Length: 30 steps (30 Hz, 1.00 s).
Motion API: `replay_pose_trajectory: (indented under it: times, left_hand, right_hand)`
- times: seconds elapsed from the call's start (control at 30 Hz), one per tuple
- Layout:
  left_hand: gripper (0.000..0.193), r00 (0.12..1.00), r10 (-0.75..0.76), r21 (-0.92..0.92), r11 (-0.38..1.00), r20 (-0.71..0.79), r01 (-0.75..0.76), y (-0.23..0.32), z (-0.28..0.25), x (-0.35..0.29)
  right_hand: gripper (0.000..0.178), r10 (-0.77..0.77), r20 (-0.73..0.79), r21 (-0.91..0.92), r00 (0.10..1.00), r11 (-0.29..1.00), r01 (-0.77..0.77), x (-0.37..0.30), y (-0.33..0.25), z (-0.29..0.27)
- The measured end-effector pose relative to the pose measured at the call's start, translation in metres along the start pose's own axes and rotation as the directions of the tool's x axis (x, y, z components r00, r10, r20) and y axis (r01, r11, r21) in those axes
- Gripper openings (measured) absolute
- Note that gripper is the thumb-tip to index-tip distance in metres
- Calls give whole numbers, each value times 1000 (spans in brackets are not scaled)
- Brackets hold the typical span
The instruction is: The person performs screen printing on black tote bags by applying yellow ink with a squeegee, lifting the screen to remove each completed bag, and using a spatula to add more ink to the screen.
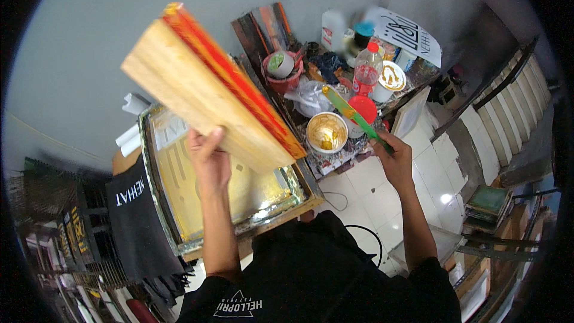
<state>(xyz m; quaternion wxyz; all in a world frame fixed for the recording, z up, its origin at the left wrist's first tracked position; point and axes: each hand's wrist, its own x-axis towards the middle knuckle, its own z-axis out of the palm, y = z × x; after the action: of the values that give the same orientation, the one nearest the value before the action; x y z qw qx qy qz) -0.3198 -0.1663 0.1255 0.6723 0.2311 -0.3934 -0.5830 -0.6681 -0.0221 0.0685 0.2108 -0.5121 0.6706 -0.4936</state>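
Observation:
My left hand [210,151] grips a wide wooden squeegee [194,98], thumb on its pale wood face. The squeegee is tilted, and its red blade [221,69] is smeared with yellow-orange ink along the upper right side. Below it lies a framed printing screen [170,185] with a yellow mesh, partly hidden by the squeegee and my arm. In my right hand [394,158] is a green spatula [353,113], with yellow ink at its tip. That tip is over the table, just above a white tub [327,133] with ink left inside.
A cluttered, paint-stained table [335,164] carries a red-capped plastic bottle [366,72], another ink tub [391,78] and a red bucket [284,78]. Several squeegees [263,30] lean on the wall. A black printed cloth [133,221] hangs left of the screen. Stairs [508,101] stand at the far right.

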Motion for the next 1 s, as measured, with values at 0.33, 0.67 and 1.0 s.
replay_pose_trajectory:
  times: [0.33,0.67,1.0]
  left_hand:
    - [56,959,88,11,996,-269,-89,64,-67,-40]
    - [58,929,37,12,999,-367,-35,60,-77,-57]
    - [54,938,-131,-35,991,-320,126,19,-45,-50]
  right_hand:
    - [26,18,173,-667,985,737,104,-7,52,4]
    - [25,173,195,-725,965,688,23,-7,40,-8]
    - [23,243,145,-418,959,894,-163,-10,39,-17]
